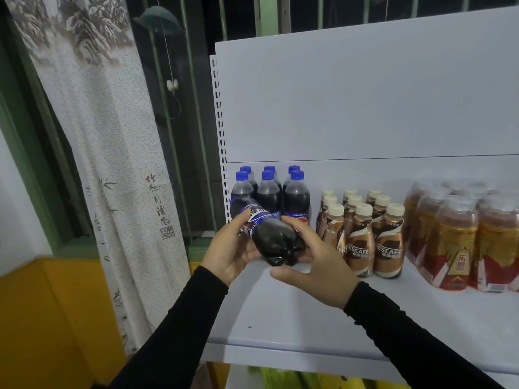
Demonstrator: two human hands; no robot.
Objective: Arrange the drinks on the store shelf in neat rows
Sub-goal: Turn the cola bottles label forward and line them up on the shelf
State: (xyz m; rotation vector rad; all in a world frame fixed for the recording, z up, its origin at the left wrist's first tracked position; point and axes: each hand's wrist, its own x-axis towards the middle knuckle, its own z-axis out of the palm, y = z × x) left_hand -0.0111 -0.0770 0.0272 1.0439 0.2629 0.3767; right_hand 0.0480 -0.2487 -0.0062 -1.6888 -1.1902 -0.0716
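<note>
The left hand (234, 248), in a black sleeve, grips a dark cola plastic bottle with a blue label (269, 234) from the left side, its fingers curled over the labelled middle. The right hand (317, 265), also black-sleeved, cups the same bottle from the right, fingers wrapped round the lobed base and thumb stretched out below. The bottle lies tilted on its side in the air, base toward the camera and its neck end pointing away toward the shelf's back left corner; its cap is hidden. It is held just above the front left part of the pale grey metal shelf (309, 327). Directly behind it, at the back left corner, stand six upright blue-capped cola bottles (296, 197) in three files of two. Just to their right stand nine small brown coffee bottles with cream caps (362, 242), three files of three, the front ones marked Nescafe. Further right sit shrink-wrapped packs of amber drinks with red and gold labels (460, 248), touching one another. Left of the shelf's perforated upright (220, 130) hangs a pale patterned curtain printed with snowy trees and calligraphy (112, 153), beside a green window frame (25, 153).
</note>
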